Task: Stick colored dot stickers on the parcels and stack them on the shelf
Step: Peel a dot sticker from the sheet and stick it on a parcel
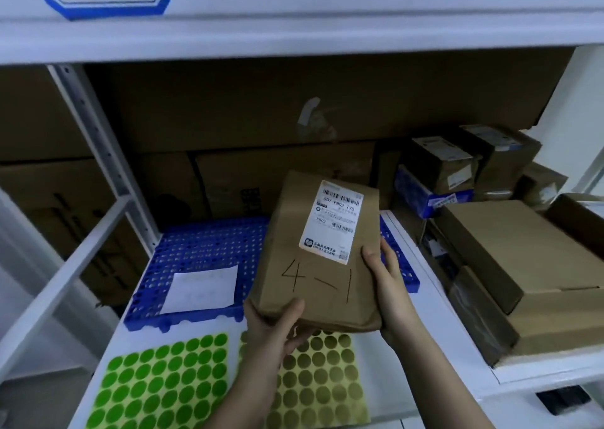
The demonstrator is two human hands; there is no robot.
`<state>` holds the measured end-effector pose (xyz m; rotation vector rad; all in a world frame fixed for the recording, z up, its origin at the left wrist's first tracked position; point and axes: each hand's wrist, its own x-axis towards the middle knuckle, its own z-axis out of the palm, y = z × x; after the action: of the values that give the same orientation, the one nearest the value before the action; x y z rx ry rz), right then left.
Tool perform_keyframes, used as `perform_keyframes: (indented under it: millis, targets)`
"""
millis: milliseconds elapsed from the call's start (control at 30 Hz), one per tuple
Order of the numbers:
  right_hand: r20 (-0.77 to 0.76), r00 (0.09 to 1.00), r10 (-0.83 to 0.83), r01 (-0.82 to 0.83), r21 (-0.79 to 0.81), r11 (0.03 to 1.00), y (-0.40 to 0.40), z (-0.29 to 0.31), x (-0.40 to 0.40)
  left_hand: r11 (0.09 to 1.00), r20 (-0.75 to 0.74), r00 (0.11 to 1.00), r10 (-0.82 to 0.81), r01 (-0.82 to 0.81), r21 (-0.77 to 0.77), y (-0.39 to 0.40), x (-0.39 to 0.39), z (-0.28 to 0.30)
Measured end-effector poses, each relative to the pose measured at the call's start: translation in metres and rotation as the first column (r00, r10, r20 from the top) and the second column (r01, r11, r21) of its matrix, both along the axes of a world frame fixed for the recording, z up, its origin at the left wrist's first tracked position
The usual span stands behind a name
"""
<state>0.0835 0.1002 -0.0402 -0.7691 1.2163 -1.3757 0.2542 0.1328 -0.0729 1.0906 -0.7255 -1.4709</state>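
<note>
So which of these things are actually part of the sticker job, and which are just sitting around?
Part of the job:
- brown parcel marked 4-1, held by left hand and right hand
- green dot sheet
- yellow dot sheet
- shelf

Lying about:
- blue grid mat
- white paper
- cardboard boxes at right

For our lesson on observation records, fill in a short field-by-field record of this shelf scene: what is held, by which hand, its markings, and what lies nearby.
held item: brown parcel
left hand: grips the parcel's near-left corner
right hand: holds its right edge
markings: white shipping label, handwritten "4-1"
dot sticker on parcel: none visible
below parcel: blue grid mat with a white paper on it
sticker sheets: green sheet, yellow sheet
right side: stacked cardboard boxes
</note>
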Motion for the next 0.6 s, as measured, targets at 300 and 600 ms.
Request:
perform_keyframes:
  millis: [300, 600]
  targets:
    - [-0.202, 0.973, 0.111, -0.134, -0.106, 0.985, 0.028, 0.022, -0.025, 0.986, 0.181, 0.971, -0.155, 0.164, -0.031, -0.019, 0.029, 0.02]
    - [-0.084, 0.993, 0.088, -0.105, -0.224, 0.969, 0.059, 0.037, -0.02, 0.988, 0.232, 0.972, -0.042, 0.075, -0.132, 0.001, 0.012, 0.052]
